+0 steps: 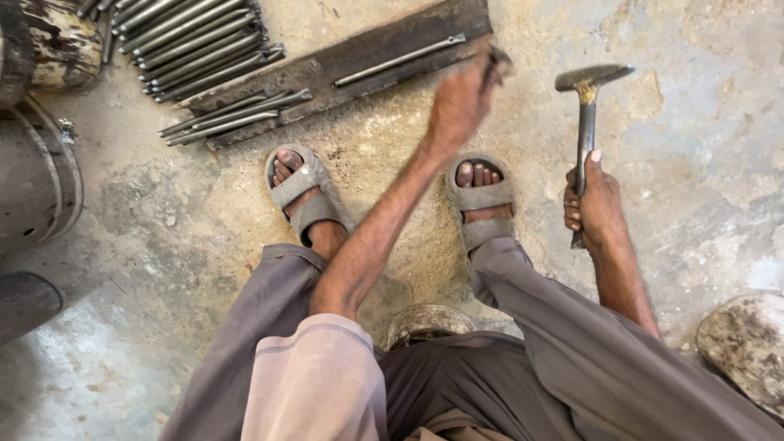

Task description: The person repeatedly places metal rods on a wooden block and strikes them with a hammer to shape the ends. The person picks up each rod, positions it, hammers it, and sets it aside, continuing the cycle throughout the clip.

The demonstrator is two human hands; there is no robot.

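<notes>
**Counted on the workshop floor**

One hammer (585,122), right of centre. One long flat steel bar (384,41) across the top, with one thin rod (398,60) lying on it. Roughly four rods (233,118) sit at its left end. The rod stack (192,41) at upper left holds about ten; the exact number is unclear. Two sandals (304,192).

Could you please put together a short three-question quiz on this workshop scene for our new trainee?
1. True or false: the right hand grips a hammer by its handle.
2. Where does the left hand reach? A) the steel bar on the floor B) the metal drum
3. What footwear shows on both feet?

Key: 1 true; 2 A; 3 grey sandals.
</notes>
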